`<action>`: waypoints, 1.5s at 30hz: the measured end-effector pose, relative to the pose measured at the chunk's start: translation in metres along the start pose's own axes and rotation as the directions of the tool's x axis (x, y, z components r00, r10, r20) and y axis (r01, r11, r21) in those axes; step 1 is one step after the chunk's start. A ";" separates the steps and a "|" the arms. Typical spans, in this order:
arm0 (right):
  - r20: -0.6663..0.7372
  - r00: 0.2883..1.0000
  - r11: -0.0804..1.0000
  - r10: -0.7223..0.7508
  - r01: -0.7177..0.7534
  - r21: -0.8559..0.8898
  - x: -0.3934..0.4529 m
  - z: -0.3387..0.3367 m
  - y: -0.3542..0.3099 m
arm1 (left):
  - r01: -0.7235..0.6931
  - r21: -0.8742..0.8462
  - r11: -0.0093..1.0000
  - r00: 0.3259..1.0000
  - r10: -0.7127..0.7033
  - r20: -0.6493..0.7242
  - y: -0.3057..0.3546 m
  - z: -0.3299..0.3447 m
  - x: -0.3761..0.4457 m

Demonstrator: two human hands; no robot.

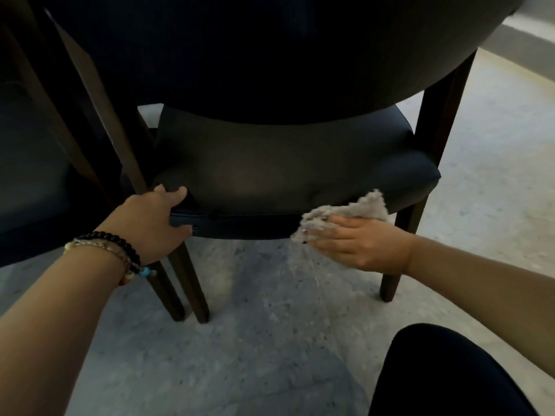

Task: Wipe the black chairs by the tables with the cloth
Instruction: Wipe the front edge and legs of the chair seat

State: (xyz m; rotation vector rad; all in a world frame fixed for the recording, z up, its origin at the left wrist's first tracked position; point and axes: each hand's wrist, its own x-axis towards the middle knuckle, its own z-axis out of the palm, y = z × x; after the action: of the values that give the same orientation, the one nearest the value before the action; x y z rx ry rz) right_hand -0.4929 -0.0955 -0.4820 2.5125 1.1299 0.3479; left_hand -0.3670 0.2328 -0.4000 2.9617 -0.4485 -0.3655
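Note:
A black chair (288, 163) with a padded seat and dark wooden legs fills the middle of the head view, its curved backrest looming above. My left hand (153, 220) grips the seat's front left corner, thumb on top and fingers under the edge. My right hand (360, 244) presses a fluffy grey cloth (339, 217) against the seat's front edge, right of centre, with fingers fairly straight over the cloth. Beaded bracelets circle my left wrist.
A second dark chair (36, 187) stands close on the left, its legs next to this chair's front left leg. Speckled grey floor (255, 340) lies below. My dark-clad knee (444, 373) shows at bottom right. A pale step or ledge (528, 34) runs at top right.

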 end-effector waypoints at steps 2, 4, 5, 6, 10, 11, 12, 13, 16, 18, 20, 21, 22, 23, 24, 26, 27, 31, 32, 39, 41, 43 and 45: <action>-0.005 0.999 0.998 0.051 -0.051 0.021 -0.006 -0.005 -0.001 | -0.012 0.003 1.000 1.000 0.012 0.014 -0.002 -0.001 -0.005; -0.099 0.992 0.995 0.076 -0.069 0.078 0.011 -0.012 -0.012 | -0.018 0.053 0.998 1.000 0.018 0.003 -0.005 -0.002 -0.006; -0.157 0.985 0.994 0.075 -0.061 0.096 0.028 -0.016 -0.022 | -0.007 0.072 0.997 1.000 0.008 -0.013 -0.007 -0.003 -0.006; -0.202 0.978 0.994 0.061 -0.040 0.103 0.051 -0.021 -0.034 | 0.015 0.073 0.997 0.999 -0.013 -0.029 -0.008 -0.004 -0.004; -0.136 0.989 0.998 0.051 -0.048 0.027 0.144 -0.037 -0.060 | 0.145 -0.034 0.989 0.987 -0.147 -0.068 -0.007 -0.006 0.004; -0.051 0.996 0.996 0.075 -0.077 -0.035 0.154 -0.036 -0.059 | 0.155 -0.060 0.986 0.983 -0.160 -0.088 -0.007 -0.006 0.006; 0.004 0.996 0.992 0.086 -0.086 -0.097 0.155 -0.035 -0.055 | 0.155 -0.093 0.984 0.979 -0.165 -0.116 -0.007 -0.004 0.009; 0.011 0.996 0.989 0.091 -0.089 -0.118 0.147 -0.033 -0.051 | 0.150 -0.137 0.979 0.975 -0.170 -0.142 -0.009 -0.003 0.011; -0.116 0.989 0.988 0.094 -0.106 -0.110 0.110 -0.022 -0.041 | 0.175 -0.264 0.949 0.967 -0.216 -0.136 -0.019 0.002 0.015; -0.125 0.986 0.994 0.107 -0.111 -0.022 0.085 -0.016 -0.038 | 0.195 -0.323 0.926 0.965 -0.240 -0.105 -0.026 0.005 0.016; -0.074 0.983 0.985 0.169 -0.165 0.059 0.064 -0.017 -0.036 | 0.170 -0.404 0.899 0.956 -0.250 -0.155 -0.034 0.005 0.016; -0.041 0.974 0.971 0.221 -0.216 0.101 0.057 -0.019 -0.036 | 0.145 -0.446 0.883 0.950 -0.250 -0.188 -0.036 0.004 0.016; -0.043 0.956 0.945 0.291 -0.280 0.172 0.052 -0.022 -0.038 | 0.122 -0.484 0.867 0.943 -0.253 -0.215 -0.036 0.005 0.017; -0.072 0.924 0.891 0.375 -0.338 0.301 0.052 -0.025 -0.041 | 0.103 -0.528 0.843 0.934 -0.264 -0.240 -0.038 0.003 0.019; -0.115 0.862 0.779 0.493 -0.379 0.499 0.056 -0.033 -0.044 | 0.084 -0.580 0.811 0.924 -0.281 -0.259 -0.039 0.002 0.021; -0.092 0.571 0.316 0.816 -0.307 0.898 0.075 -0.060 -0.046 | 0.040 -0.674 0.738 0.912 -0.302 -0.277 -0.041 0.000 0.027; 0.012 0.386 0.059 0.923 -0.172 0.983 0.085 -0.074 -0.045 | 0.015 -0.712 0.702 0.909 -0.306 -0.283 -0.042 0.000 0.032; 0.539 0.093 -0.547 0.837 0.170 0.820 0.113 -0.099 -0.046 | -0.061 -0.808 0.586 0.899 -0.319 -0.299 -0.042 0.004 0.048; 0.659 0.109 -0.666 0.745 0.177 0.724 0.116 -0.097 -0.054 | -0.063 -0.817 0.573 0.900 -0.322 -0.295 -0.043 0.005 0.052; 0.908 0.097 -0.854 0.407 0.393 0.340 0.113 -0.049 -0.092 | -0.159 -0.849 0.504 0.927 -0.221 -0.304 -0.051 0.013 0.083; 0.907 0.151 -0.861 0.394 0.405 0.307 0.115 -0.043 -0.083 | -0.175 -0.838 0.517 0.922 -0.213 -0.324 -0.052 0.016 0.091; 0.894 0.139 -0.844 0.426 0.417 0.337 0.119 -0.040 -0.074 | -0.160 -0.850 0.502 0.916 -0.246 -0.317 -0.055 0.018 0.097; 0.888 0.125 -0.822 0.443 0.453 0.346 0.122 -0.036 -0.067 | -0.192 -0.846 0.498 0.899 -0.256 -0.355 -0.056 0.021 0.102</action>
State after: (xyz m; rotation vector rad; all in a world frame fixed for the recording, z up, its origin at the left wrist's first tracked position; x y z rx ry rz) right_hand -0.4715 0.0459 -0.4686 -0.6962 0.7980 -0.1510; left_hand -0.2628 0.2530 -0.4511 1.9175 -0.0728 0.0994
